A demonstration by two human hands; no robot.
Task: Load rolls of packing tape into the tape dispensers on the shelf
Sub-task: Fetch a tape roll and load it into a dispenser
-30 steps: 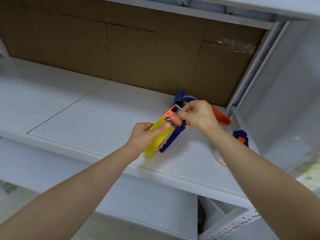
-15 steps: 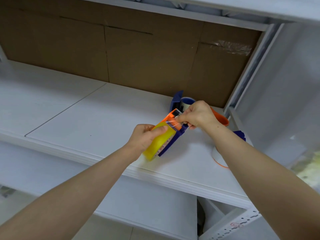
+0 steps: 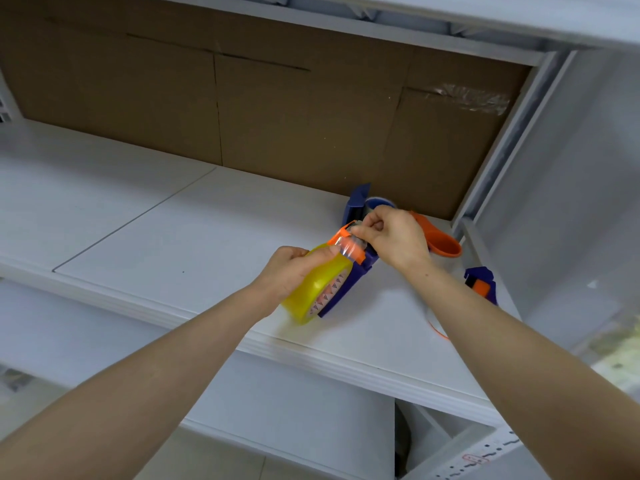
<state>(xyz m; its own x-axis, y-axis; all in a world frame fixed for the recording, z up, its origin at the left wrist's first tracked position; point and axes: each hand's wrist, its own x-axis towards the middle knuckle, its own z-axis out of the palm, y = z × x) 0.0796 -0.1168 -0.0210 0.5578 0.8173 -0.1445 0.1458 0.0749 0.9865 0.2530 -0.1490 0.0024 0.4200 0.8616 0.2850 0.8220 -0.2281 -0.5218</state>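
Head view, nearest first: a lower shelf [image 3: 294, 407] runs under both bare forearms, which reach up over the front edge of the white shelf [image 3: 166, 233] that carries the task's things. Just past that edge, right of the middle, the left hand [image 3: 289, 271] grips a yellow tape roll [image 3: 310, 296], fingers curled round its far side and the thumb lying along its top. The roll sits tilted against a blue dispenser [image 3: 346, 289], touching its side plate. At the upper end of the dispenser an orange flap [image 3: 346, 241] has the clear tape end [image 3: 353, 251] drawn across it. The right hand [image 3: 398, 240] pinches that tape end between thumb and forefinger, the other fingers curled in. Beside the right forearm, near the shelf's right edge, lies a blue and orange part [image 3: 481, 284], partly hidden by the arm. Behind the right hand, toward the back right corner, stands a second blue dispenser [image 3: 356, 202], and just beside it an orange piece [image 3: 441, 239]; what it belongs to I cannot tell. Brown cardboard [image 3: 277, 116] closes the back of the shelf.
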